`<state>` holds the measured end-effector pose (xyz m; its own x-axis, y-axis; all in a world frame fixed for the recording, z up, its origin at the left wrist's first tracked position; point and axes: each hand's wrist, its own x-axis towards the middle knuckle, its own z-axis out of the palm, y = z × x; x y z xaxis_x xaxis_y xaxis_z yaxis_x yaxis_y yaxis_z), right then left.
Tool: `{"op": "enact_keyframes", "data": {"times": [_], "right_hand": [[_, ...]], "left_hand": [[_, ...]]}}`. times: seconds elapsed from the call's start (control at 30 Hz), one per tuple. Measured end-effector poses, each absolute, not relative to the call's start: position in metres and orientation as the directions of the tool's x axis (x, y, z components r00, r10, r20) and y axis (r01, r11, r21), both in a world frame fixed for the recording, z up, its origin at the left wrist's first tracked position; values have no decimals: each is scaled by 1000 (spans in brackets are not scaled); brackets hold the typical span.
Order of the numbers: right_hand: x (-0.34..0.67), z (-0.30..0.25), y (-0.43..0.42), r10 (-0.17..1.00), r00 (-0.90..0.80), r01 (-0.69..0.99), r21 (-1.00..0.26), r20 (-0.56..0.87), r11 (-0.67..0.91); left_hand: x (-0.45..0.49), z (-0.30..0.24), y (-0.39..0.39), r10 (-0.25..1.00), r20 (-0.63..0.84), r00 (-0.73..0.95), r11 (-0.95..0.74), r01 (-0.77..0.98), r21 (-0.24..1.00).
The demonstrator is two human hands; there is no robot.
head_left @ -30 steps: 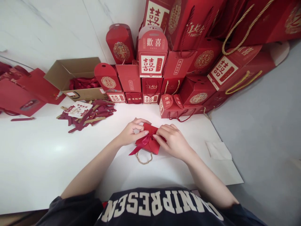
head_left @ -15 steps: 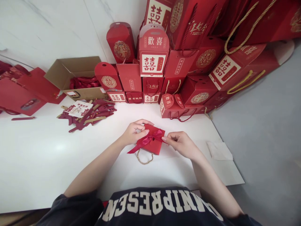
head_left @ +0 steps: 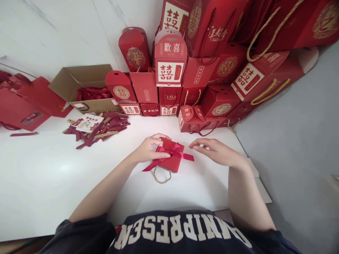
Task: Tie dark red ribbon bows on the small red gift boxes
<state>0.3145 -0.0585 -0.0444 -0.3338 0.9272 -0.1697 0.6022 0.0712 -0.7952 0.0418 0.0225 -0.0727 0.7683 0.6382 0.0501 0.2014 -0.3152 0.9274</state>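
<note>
A small red gift bag (head_left: 173,163) lies flat on the white table (head_left: 47,176), its tan rope handle (head_left: 161,176) pointing toward me. A red satin ribbon (head_left: 173,152) is tied in a bow across it, with tails running left and right. My left hand (head_left: 150,148) pinches the bag's left edge by the bow. My right hand (head_left: 212,150) hovers just right of the ribbon's tail, fingers loosely spread and holding nothing.
Stacked red wedding gift boxes and bags (head_left: 201,70) fill the back right. An open cardboard box (head_left: 84,84) with red ribbons sits back left, beside a pile of dark red strips and a card (head_left: 97,127). Flat red bags (head_left: 23,102) lie far left.
My right hand pulled the ribbon's right tail out, let it go and moved off to the right. The bow is now tied. My left hand stayed on the bag.
</note>
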Motion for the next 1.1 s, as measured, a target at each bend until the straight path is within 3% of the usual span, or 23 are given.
{"op": "enact_keyframes", "data": {"times": [0.13, 0.3, 0.47, 0.73, 0.9, 1.1], "right_hand": [[285, -51, -38, 944, -321, 417, -883, 76, 213], [265, -77, -24, 886, -459, 168, -972, 71, 165], [263, -91, -22, 882, -458, 27, -989, 114, 142], [257, -96, -30, 919, -370, 5, -989, 133, 145], [263, -90, -33, 925, -358, 85, -982, 127, 168], [266, -95, -31, 935, -331, 66, -985, 127, 157]], "left_hand": [[41, -71, 23, 623, 67, 780, -342, 194, 920], [40, -74, 24, 613, 82, 786, -349, 177, 920], [40, -74, 26, 599, 84, 797, -358, 172, 918], [39, -79, 24, 641, 89, 762, -280, 124, 952], [39, -74, 25, 662, 108, 741, -384, 212, 899], [38, -69, 24, 671, 129, 730, -443, 256, 859]]}}
